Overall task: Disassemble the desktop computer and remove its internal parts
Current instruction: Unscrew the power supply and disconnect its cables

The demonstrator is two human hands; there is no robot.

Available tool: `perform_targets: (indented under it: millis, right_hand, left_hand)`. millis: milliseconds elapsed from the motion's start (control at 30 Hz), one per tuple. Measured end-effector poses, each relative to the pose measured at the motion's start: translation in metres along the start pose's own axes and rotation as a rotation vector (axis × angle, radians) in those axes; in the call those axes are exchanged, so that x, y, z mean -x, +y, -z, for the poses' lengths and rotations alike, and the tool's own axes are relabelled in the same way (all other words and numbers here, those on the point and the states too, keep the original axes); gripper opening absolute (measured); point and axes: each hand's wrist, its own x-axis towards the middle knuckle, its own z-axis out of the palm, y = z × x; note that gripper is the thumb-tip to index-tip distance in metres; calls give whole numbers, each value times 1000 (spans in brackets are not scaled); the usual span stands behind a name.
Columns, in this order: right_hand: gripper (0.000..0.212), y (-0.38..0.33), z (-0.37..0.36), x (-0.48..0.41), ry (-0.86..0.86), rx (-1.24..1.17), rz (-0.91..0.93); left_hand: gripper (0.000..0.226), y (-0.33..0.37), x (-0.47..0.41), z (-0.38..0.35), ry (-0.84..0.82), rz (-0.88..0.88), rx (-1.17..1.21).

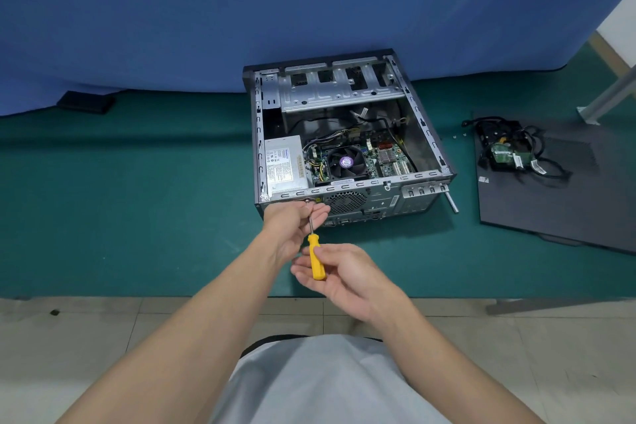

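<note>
Though close, computer (344,134) just beyond hands (292,227).

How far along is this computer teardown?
Done: the side panel is off, lying right of the case with a drive and cables on it. In hand: the right hand grips the yellow screwdriver by its handle, the left hand steadies its shaft at the case's rear. Left: power supply, fan and motherboard sit inside.
</note>
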Motion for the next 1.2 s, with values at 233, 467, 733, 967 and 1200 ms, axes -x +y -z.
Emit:
perform_targets:
  millis: [233,467,733,967,1200]
  right_hand:
    - [8,12,-11,-9,314,512,153]
    - [12,-1,-3,-1,44,71,-5]
    - [11,14,-6,-12,368,569,203]
    - [10,6,8,-10,442,942,226]
    - [23,-19,35,-3,664,1075,274]
  left_hand:
    - [9,-4,-2,-6,147,-84,-96]
    - [13,-3,0,0,9,-1,35]
    - [8,-9,-6,-4,173,-91,-59]
    - [6,-8,-8,1,155,-66,-73]
    - [11,-13,-8,5,77,-335,-485]
